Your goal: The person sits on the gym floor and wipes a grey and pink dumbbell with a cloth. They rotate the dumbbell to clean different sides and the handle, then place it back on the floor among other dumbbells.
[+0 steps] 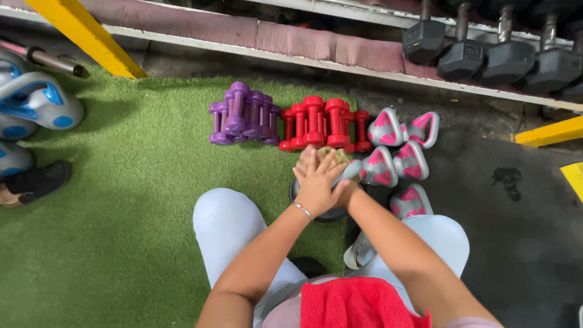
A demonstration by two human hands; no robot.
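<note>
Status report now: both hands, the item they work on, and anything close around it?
Left hand lies flat over right hand; grip hidden. Beneath them, a grey kettlebell and a yellowish cloth, partly covered. Red dumbbells and pink-grey kettlebells crowd close.

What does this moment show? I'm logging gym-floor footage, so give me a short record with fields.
setting: green turf beside a dark floor mat, below a rack
left hand: left hand laid flat over the right, palm down
right hand: right hand mostly hidden beneath the left
under the hands: a yellowish cloth and a grey kettlebell, grip unclear
nearby: purple dumbbells, red dumbbells, grey-and-pink kettlebells
on the rack: black hex dumbbells
on the lap: red towel
</note>
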